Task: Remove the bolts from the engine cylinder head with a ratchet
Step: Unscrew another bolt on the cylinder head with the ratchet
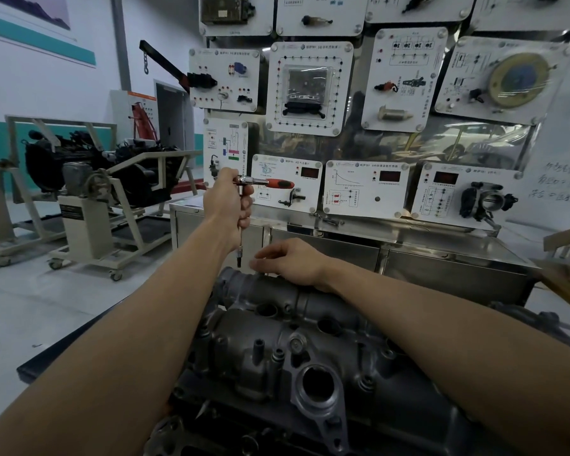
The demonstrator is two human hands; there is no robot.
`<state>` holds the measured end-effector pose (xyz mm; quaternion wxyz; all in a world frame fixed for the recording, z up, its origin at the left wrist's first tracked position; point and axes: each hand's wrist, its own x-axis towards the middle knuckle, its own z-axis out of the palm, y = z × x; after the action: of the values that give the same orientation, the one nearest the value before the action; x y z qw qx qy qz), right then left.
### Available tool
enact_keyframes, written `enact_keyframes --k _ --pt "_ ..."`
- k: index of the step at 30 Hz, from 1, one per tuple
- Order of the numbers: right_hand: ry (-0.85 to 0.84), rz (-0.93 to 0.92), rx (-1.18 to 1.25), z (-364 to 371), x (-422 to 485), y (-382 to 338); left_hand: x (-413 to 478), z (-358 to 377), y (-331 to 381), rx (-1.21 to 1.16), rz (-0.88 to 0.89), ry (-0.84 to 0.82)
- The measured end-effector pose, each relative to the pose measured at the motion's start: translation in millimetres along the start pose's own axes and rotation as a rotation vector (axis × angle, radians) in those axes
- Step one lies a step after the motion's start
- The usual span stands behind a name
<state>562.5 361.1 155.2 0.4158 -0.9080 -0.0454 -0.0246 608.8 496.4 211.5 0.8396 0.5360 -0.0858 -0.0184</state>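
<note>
Above the far end of the engine cylinder head (277,357), which fills the foreground directly below the camera, the left hand (227,200) holds the ratchet (264,183) assembly upright. Its fingers (247,209) are curled round the extension bar (241,233) just below the ratchet head. The red handle points to the right, unsupported. The socket (238,261) at the lower end hangs clear of the casting and is not seated on any bolt. The right hand (292,263) rests on the far end of the casting. Its fingers (260,256) are loosely extended and slightly spread, just beside the socket. Whether they hold a small part cannot be told.

Probable faults from this position:

1. Misalignment. The long bar is gripped at its upper end only. A tilted descent would likely seat the socket crooked and round the bolt head.
2. Pinching. The right fingers lie close to the socket's path. A quick descent could trap them against the casting.
3. Slippage. With the handle unheld, torque applied before the socket is fully engaged may cause it to jump off.
4. Lost fastener. A freed bolt could drop into one of the open bores in the casting.
</note>
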Motion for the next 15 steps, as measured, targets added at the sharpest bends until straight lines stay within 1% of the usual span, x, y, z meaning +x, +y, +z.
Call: enact_keyframes --k 4,7,9,11,15 --pt "0.102 -0.089 -0.078 2.1 0.2 0.3 0.3 -0.8 0.4 -0.003 0.005 -0.012" --pt "0.049 -0.121 -0.124 0.8 -3.0 -2.4 0.1 -0.3 0.3 0.001 0.009 -0.012" --pt "-0.005 -0.09 -0.117 -1.0 -5.4 -5.8 -0.1 -0.6 0.7 0.005 0.01 -0.01" --pt "-0.018 -0.065 -0.092 -0.1 -5.1 -7.5 -0.1 -1.0 1.0 0.008 0.01 -0.005" --pt "0.114 -0.09 -0.195 5.3 -3.3 -6.4 -0.5 -1.3 0.9 0.01 0.01 -0.001"
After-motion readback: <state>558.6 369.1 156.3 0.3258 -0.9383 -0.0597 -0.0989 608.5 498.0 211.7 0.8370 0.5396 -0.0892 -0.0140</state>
